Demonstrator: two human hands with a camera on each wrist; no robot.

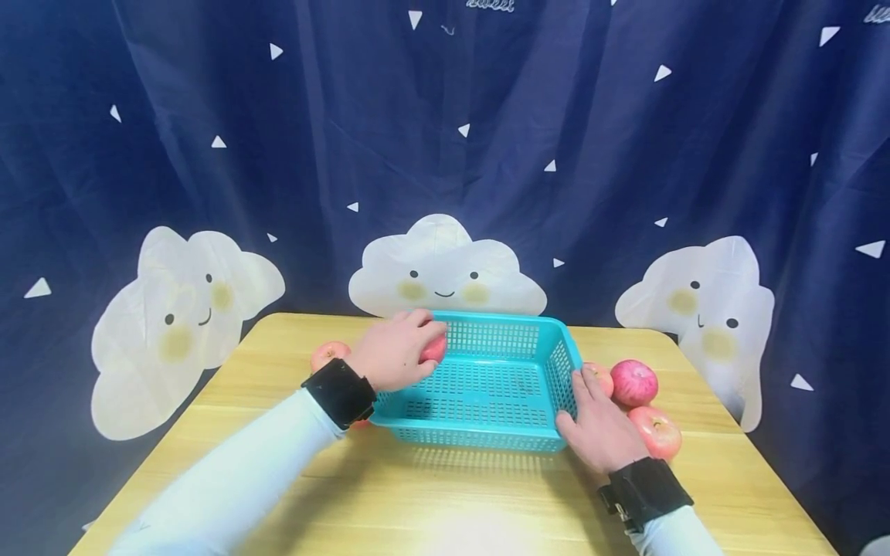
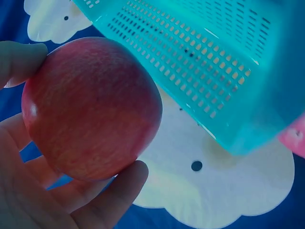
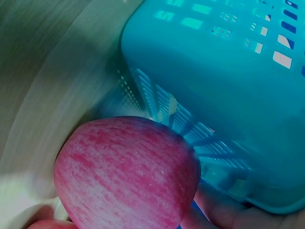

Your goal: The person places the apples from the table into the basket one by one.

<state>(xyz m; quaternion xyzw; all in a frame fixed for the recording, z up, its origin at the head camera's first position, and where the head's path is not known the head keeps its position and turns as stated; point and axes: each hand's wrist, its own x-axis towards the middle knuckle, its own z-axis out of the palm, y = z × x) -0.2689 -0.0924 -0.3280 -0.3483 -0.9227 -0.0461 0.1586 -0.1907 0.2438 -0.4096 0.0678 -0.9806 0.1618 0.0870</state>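
My left hand (image 1: 395, 351) holds a red apple (image 2: 93, 109) over the left end of a turquoise plastic basket (image 1: 480, 427). In the left wrist view, the thumb and fingers curl round the apple's side. My right hand (image 1: 599, 425) grips the basket's right rim near the front corner, the thumb at the rim and the fingers along the outer side. Beside that hand, outside the basket, lies a streaked pink apple (image 3: 128, 174). The basket's perforated floor shows in the head view; its left end is partly hidden behind my left hand.
Right of the basket sit a dark pink apple (image 1: 634, 382), a paler apple (image 1: 657, 432) and another partly covered apple (image 1: 600, 378). To the left lies an apple (image 1: 330, 355), with a sliver of another below my wrist. Behind the wooden table (image 1: 431, 502) hangs a blue curtain (image 1: 487, 177).
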